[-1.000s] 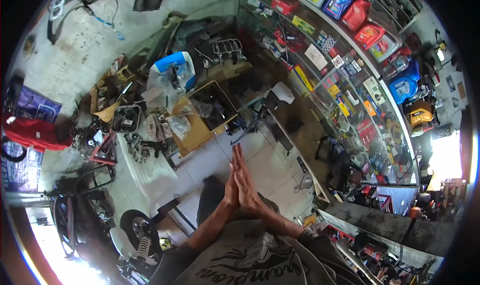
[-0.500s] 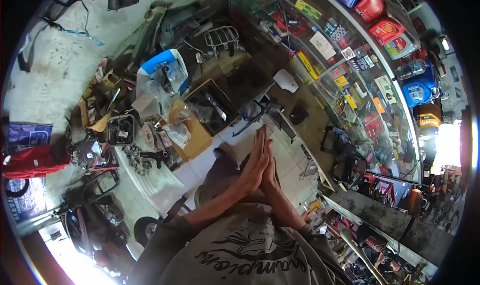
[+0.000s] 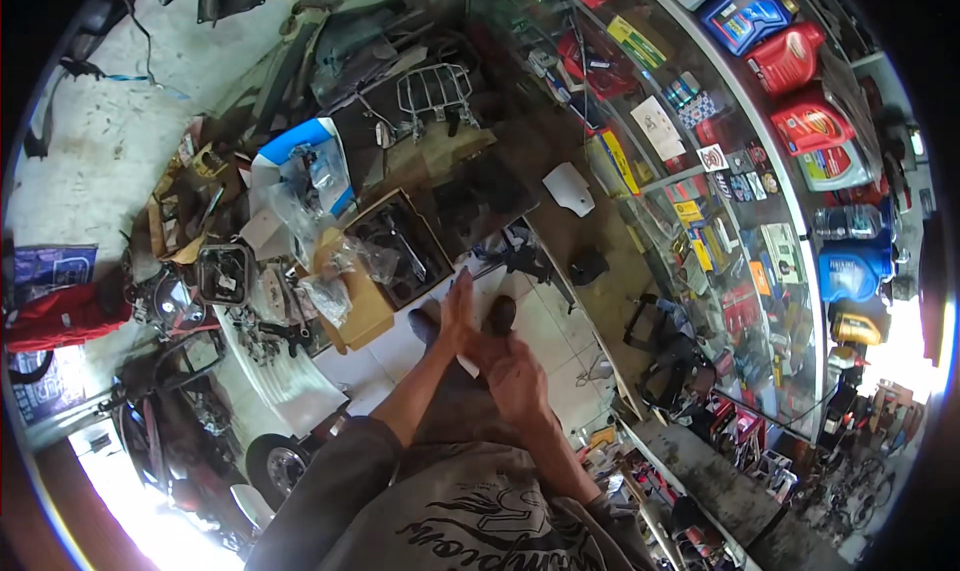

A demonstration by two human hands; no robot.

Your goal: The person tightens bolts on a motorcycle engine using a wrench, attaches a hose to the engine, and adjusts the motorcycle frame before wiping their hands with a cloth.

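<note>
My left hand (image 3: pixel 458 316) is held in front of my body, its fingers stretched out away from me. Nothing shows in it. My right hand (image 3: pixel 518 381) is curled closed beside it, knuckles up. The two hands meet near the left hand's thumb side; whether the right fingers wrap round the left thumb or something small is hidden. Below them are my dark shoes (image 3: pixel 500 314) on the tiled floor (image 3: pixel 385 366). An open cardboard box (image 3: pixel 365 316) with dark parts and clear plastic bags lies beyond my left hand.
A white bench (image 3: pixel 285 381) with metal tools stands at left. A blue-and-white carton (image 3: pixel 298 141) and a metal rack (image 3: pixel 433 96) lie farther back. The glass display case (image 3: pixel 700 201) curves along the right, with oil bottles (image 3: pixel 785 61) on top. A wheel (image 3: pixel 277 463) sits lower left.
My palms were pressed together with fingers straight. Now they are apart: the right hand has curled closed and drawn back, the left has shifted left. The view has shifted too.
</note>
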